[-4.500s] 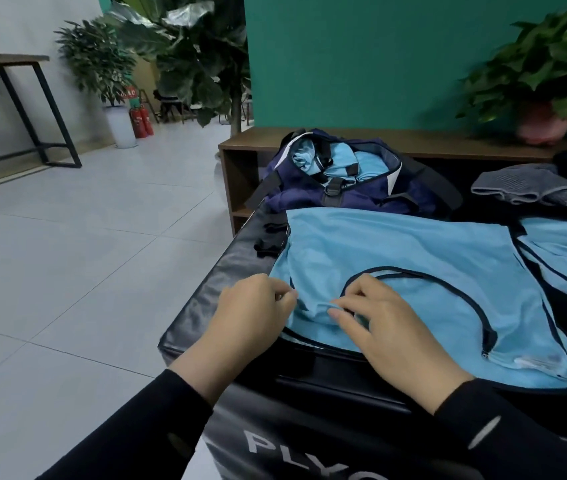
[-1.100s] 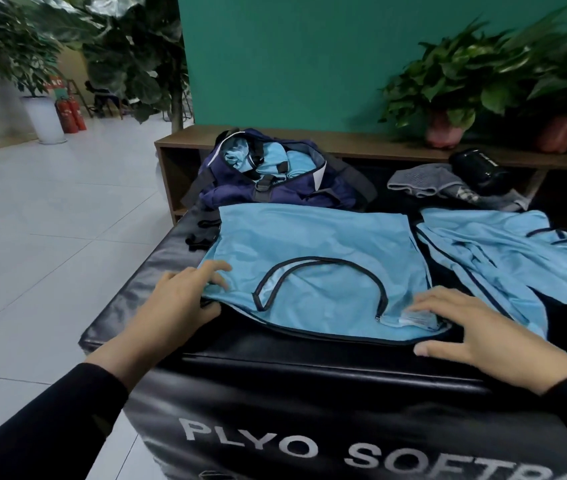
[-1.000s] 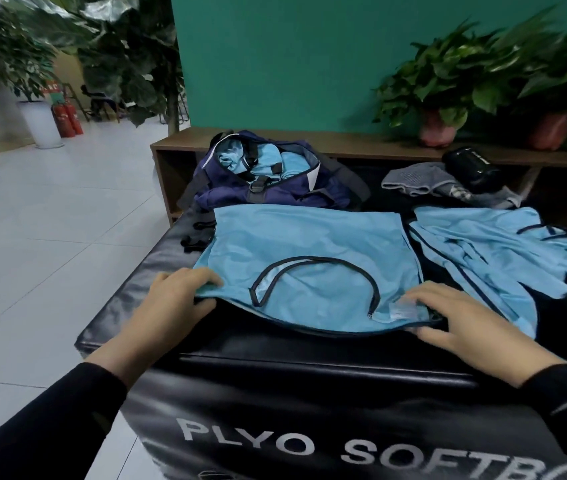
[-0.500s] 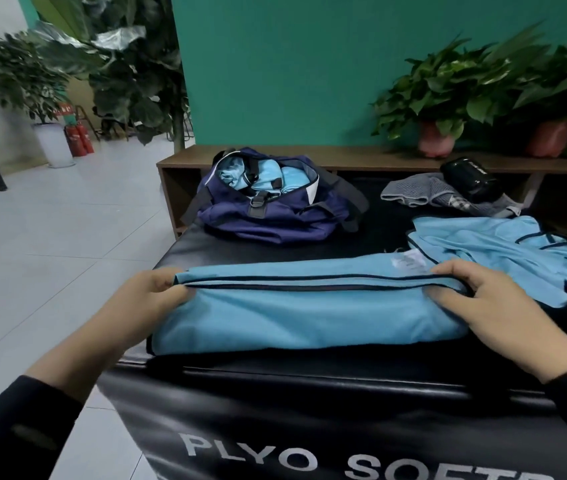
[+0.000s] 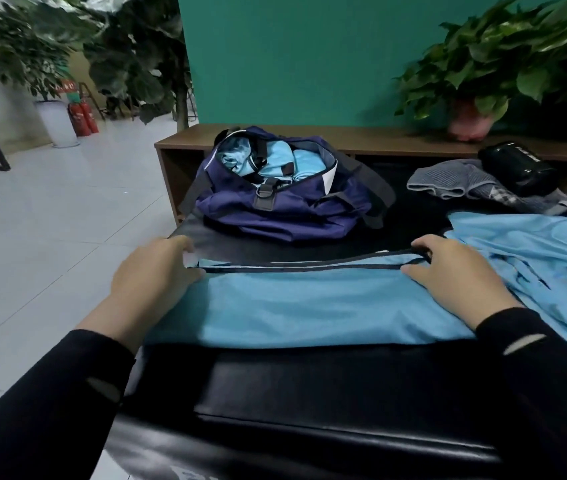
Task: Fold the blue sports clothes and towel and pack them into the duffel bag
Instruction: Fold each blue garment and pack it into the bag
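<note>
Folded over since earlier, blue shirt lies pinched by both hands' fingers, duffel bag beyond.

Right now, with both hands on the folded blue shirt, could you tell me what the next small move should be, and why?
Probably fold it again, end to end. The blue shirt lies in a long band across the black mat, wider than the opening of the duffel bag. The left hand and right hand already hold its two far corners.
</note>
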`<state>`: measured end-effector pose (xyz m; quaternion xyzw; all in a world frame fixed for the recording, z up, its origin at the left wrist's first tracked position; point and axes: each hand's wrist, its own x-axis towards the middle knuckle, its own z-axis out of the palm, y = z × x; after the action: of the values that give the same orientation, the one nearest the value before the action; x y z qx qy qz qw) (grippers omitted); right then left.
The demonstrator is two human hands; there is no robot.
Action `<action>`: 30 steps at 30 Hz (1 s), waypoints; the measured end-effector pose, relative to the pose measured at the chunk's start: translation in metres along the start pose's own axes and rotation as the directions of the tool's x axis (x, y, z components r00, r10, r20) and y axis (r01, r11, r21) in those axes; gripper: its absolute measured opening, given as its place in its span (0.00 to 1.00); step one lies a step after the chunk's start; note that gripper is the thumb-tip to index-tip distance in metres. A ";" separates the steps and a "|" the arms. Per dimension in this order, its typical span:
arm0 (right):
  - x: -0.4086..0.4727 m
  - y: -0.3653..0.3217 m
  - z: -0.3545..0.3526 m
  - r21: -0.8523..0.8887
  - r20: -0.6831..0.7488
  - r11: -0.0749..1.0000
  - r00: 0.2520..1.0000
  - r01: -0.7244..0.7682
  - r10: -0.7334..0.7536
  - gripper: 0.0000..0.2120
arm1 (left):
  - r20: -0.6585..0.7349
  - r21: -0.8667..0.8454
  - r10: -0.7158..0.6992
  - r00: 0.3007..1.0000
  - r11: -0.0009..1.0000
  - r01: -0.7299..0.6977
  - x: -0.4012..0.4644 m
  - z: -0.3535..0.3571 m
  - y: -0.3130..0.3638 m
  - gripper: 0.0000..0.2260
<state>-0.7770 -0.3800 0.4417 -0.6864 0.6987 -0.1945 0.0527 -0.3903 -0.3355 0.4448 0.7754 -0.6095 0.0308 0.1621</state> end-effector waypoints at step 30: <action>-0.025 -0.023 0.036 -0.164 0.354 0.960 0.922 0.225 -0.155 0.37 | 0.355 0.039 0.372 0.858 0.911 -0.411 -0.028 0.047 0.047 0.28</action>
<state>-0.7423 -0.3621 0.4116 -0.7761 0.6251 -0.0061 0.0828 -0.4489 -0.3326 0.4037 0.6364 -0.7705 -0.0366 0.0004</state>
